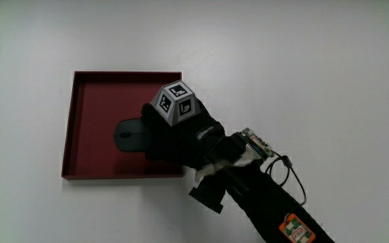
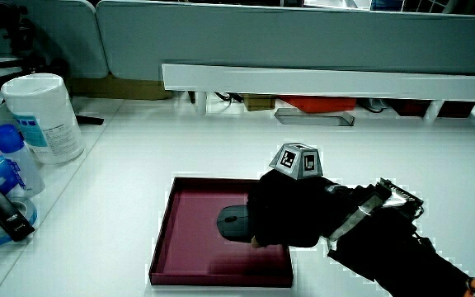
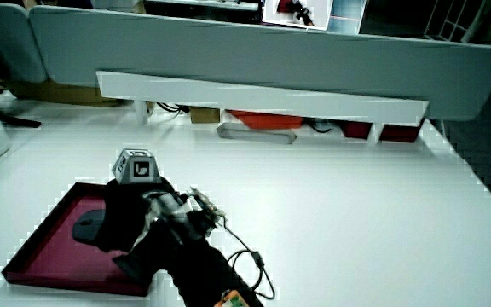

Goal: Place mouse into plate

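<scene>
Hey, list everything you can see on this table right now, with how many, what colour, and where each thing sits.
Dark red square plate: one, dark red, on the white table.
Dark grey computer mouse: one, dark grey, lying in the plate, partly covered by the hand.
White table: one, white, under everything.
White cylindrical wipes tub: one, white with a blue label, at the table's edge in a side view.
Blue-capped bottle: one, blue cap, beside the tub, nearer to the person.
Grey partition: one, grey, along the table's edge farthest from the person.
Hands: one black-gloved hand with a patterned cube on its back, over the mouse and plate.
</scene>
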The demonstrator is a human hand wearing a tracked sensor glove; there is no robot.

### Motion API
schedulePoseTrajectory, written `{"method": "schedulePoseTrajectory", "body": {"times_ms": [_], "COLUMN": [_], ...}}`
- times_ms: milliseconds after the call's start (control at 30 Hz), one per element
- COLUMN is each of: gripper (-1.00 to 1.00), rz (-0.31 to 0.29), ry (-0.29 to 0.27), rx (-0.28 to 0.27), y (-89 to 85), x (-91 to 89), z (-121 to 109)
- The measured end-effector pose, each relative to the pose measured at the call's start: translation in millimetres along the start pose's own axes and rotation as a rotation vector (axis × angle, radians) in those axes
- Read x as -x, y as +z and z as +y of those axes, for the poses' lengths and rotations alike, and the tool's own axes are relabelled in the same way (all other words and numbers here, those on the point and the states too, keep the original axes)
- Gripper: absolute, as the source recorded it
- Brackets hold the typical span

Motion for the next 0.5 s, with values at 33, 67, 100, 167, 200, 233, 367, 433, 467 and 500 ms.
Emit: {"method": "schedulePoseTrajectory", "body": {"times_ms": [33, 67, 100, 167, 200, 233, 367, 433, 467, 500], "gripper": [0.0, 0.0, 0.0, 0.0, 0.0, 0.0, 0.0, 0.0, 0.0, 0.0], "rz": [-0.006, -0.001, -0.009, -0.008, -0.008, -0.005, -0.02, -0.04, -0.04, -0.043], "ry": [0.003, -0.005, -0.018, 0.0, -0.014, -0.01, -0.019, -0.033, -0.037, -0.039], "rx": [-0.008, 0.0, -0.002, -0.005, 0.004, 0.009, 0.028, 0.041, 0.047, 0.065], "y": [-2.5, -7.7, -11.4, -14.3, -16.7, -20.6, -28.5, -34.9, -37.9, -42.1], "x": [0.2, -1.7, -2.2, 0.1, -0.2, -0.5, 2.7, 2.1, 1.8, 0.8], "z": [1.7, 6.0, 10.0, 13.4, 15.9, 19.0, 27.4, 31.0, 32.8, 35.9]}}
